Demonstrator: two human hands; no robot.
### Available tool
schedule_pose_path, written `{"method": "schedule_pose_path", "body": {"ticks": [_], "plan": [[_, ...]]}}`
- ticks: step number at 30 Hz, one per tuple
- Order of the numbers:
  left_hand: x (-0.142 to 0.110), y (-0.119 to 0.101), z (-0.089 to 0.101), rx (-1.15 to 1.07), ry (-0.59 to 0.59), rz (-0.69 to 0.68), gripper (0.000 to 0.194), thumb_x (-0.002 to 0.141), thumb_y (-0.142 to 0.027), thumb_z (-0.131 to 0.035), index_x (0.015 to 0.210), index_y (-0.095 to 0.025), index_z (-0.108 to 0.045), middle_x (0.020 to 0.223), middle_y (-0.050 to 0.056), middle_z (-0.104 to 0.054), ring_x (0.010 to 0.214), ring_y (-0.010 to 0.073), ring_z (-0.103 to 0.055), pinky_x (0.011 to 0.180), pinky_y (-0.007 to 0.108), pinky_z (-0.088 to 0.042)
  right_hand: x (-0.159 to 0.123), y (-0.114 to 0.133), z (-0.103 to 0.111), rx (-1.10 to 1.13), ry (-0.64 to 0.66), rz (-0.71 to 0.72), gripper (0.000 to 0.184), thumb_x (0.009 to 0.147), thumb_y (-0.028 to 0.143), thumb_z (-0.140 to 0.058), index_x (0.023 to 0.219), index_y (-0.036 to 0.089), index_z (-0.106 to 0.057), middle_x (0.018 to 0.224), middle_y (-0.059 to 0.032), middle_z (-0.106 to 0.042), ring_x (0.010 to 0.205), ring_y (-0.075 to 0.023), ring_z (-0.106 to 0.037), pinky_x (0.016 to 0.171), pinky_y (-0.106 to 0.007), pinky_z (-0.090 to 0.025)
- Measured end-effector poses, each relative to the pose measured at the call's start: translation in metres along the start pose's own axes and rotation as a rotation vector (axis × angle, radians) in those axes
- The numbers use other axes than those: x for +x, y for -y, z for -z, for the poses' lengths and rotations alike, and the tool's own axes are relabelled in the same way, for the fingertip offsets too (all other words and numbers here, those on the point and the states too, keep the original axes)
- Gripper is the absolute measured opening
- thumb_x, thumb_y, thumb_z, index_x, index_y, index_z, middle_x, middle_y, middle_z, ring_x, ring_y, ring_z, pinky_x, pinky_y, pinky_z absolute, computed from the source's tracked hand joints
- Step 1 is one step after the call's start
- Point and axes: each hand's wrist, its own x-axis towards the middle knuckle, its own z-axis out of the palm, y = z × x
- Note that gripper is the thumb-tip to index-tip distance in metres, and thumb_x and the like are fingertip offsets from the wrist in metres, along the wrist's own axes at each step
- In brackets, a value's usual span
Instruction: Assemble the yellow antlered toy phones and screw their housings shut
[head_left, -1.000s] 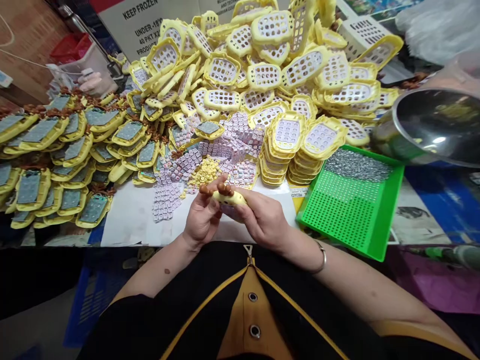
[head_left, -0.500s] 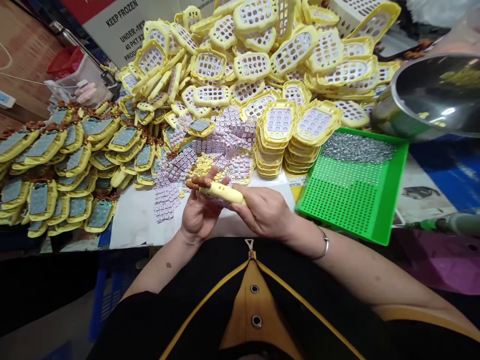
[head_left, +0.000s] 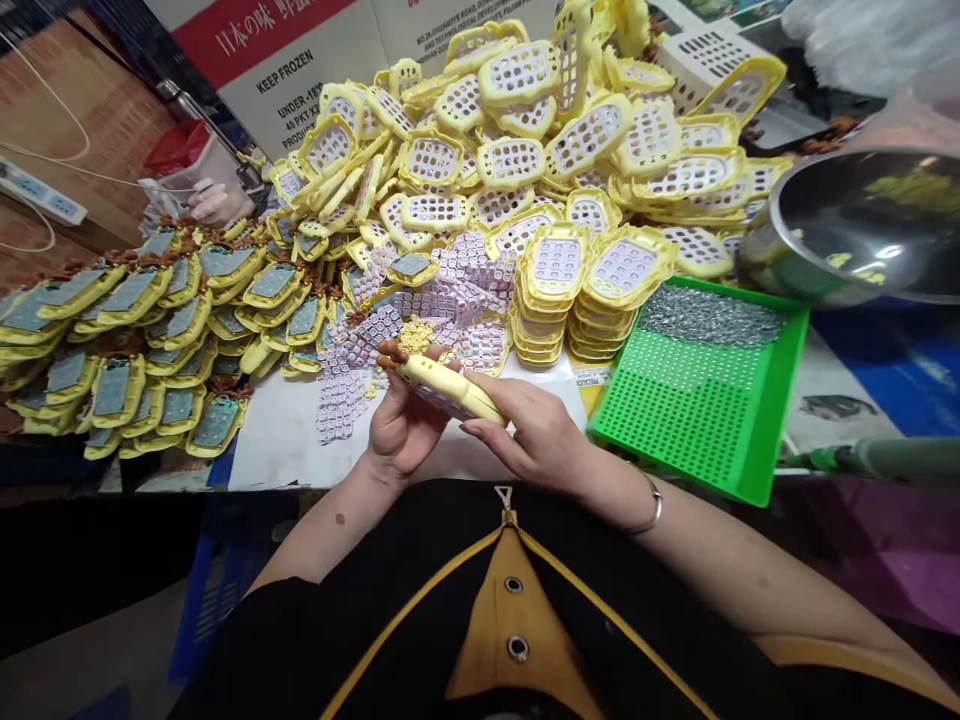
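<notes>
Between both hands, just above the table's near edge, is a yellow toy phone (head_left: 450,388) with brown antler-like pieces at its left end. It is tilted on its side, with part of its keypad face showing below the yellow edge. My left hand (head_left: 405,430) is closed round the antler end, its fingers partly hidden behind the toy. My right hand (head_left: 536,425) pinches the other end between thumb and fingers. Just beyond lie small yellow pieces (head_left: 420,337) and lilac keypad sheets (head_left: 341,405).
Yellow shells with circuit boards (head_left: 116,390) are heaped at left. Perforated yellow shells (head_left: 510,160) pile up at the back, with two stacks (head_left: 555,265) in front. A green tray (head_left: 690,420) holds many screws (head_left: 712,315). A metal bowl (head_left: 787,225) stands at right.
The toy phone has turned slightly, so more of its keypad face shows. Both hands still hold it. The camera view has tilted up a little, showing more of the carton behind.
</notes>
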Motion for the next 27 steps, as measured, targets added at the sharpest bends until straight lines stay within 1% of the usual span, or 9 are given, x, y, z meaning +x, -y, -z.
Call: {"method": "schedule_pose_path", "body": {"ticks": [2, 6, 8, 10, 12, 14, 18, 22, 27], "plan": [[-0.002, 0.002, -0.003, -0.011, -0.007, 0.016, 0.034, 0.1, -0.042, -0.041, 0.128, -0.044, -0.061, 0.107, -0.005, -0.076, 0.109, 0.0216, -0.069, 0.109, 0.046, -0.039, -0.003, 0.003, 0.003, -0.045, -0.055, 0.026, 0.035, 0.1, 0.032, -0.044, 0.122, 0.008, -0.057, 0.099, -0.0159, -0.077, 0.082, -0.021, -0.075, 0.07, -0.03, -0.06], [-0.008, 0.005, -0.01, 0.007, -0.02, 0.058, 0.041, 0.103, -0.043, -0.03, 0.128, -0.044, -0.062, 0.102, -0.005, -0.077, 0.107, 0.0207, -0.07, 0.109, 0.046, -0.04, -0.007, 0.006, 0.005, -0.14, -0.136, 0.138, 0.03, 0.097, 0.025, -0.048, 0.118, 0.005, -0.058, 0.076, -0.01, -0.075, 0.059, -0.018, -0.069, 0.053, -0.027, -0.053], [-0.01, 0.006, -0.013, 0.012, -0.017, 0.037, 0.042, 0.103, -0.044, -0.028, 0.128, -0.044, -0.061, 0.106, -0.005, -0.077, 0.112, 0.0202, -0.068, 0.11, 0.045, -0.039, -0.009, 0.006, 0.004, -0.129, -0.163, 0.152, 0.03, 0.098, 0.026, -0.048, 0.118, 0.006, -0.058, 0.079, -0.0105, -0.076, 0.063, -0.018, -0.07, 0.056, -0.027, -0.054], [-0.011, 0.008, -0.015, 0.013, -0.015, 0.013, 0.041, 0.103, -0.046, -0.031, 0.13, -0.041, -0.061, 0.113, -0.005, -0.075, 0.117, 0.0198, -0.065, 0.111, 0.042, -0.039, -0.012, 0.005, 0.002, -0.102, -0.181, 0.12, 0.036, 0.1, 0.034, -0.046, 0.122, 0.007, -0.056, 0.094, -0.0141, -0.077, 0.078, -0.0199, -0.074, 0.068, -0.029, -0.059], [-0.012, 0.011, -0.015, 0.019, -0.02, 0.008, 0.041, 0.102, -0.046, -0.033, 0.13, -0.038, -0.061, 0.116, -0.004, -0.074, 0.117, 0.0192, -0.065, 0.11, 0.039, -0.041, -0.019, 0.003, 0.001, -0.11, -0.187, 0.087, 0.047, 0.099, 0.044, -0.046, 0.127, 0.008, -0.053, 0.107, -0.0175, -0.076, 0.09, -0.0225, -0.074, 0.078, -0.032, -0.06], [-0.014, 0.017, -0.015, 0.037, -0.024, 0.012, 0.041, 0.102, -0.046, -0.034, 0.13, -0.036, -0.062, 0.115, -0.003, -0.075, 0.112, 0.0183, -0.067, 0.107, 0.038, -0.043, -0.027, 0.003, 0.002, -0.151, -0.189, 0.077, 0.051, 0.098, 0.046, -0.048, 0.13, 0.007, -0.052, 0.11, -0.0188, -0.075, 0.092, -0.0241, -0.073, 0.079, -0.035, -0.059], [-0.021, 0.033, -0.011, 0.088, 0.009, 0.034, 0.041, 0.102, -0.046, -0.035, 0.127, -0.032, -0.064, 0.109, -0.001, -0.076, 0.104, 0.0181, -0.069, 0.102, 0.037, -0.047, -0.043, 0.007, 0.009, -0.261, -0.194, 0.077, 0.037, 0.098, 0.036, -0.05, 0.116, 0.005, -0.059, 0.087, -0.0151, -0.076, 0.072, -0.0219, -0.07, 0.065, -0.033, -0.054], [-0.032, 0.043, -0.009, 0.136, 0.042, 0.085, 0.044, 0.101, -0.049, -0.033, 0.121, -0.03, -0.068, 0.108, 0.001, -0.076, 0.109, 0.0211, -0.067, 0.099, 0.039, -0.048, -0.053, 0.015, 0.016, -0.374, -0.222, 0.157, 0.031, 0.097, 0.032, -0.05, 0.099, 0.004, -0.063, 0.064, -0.0085, -0.069, 0.053, -0.0179, -0.061, 0.052, -0.032, -0.043], [-0.035, 0.042, -0.014, 0.118, -0.008, 0.072, 0.043, 0.102, -0.047, -0.033, 0.119, -0.03, -0.068, 0.11, -0.001, -0.074, 0.104, 0.0179, -0.067, 0.097, 0.034, -0.047, -0.052, 0.016, 0.017, -0.443, -0.198, 0.136, 0.032, 0.098, 0.035, -0.046, 0.091, 0.01, -0.065, 0.063, -0.006, -0.069, 0.051, -0.0161, -0.059, 0.053, -0.031, -0.04]]}}
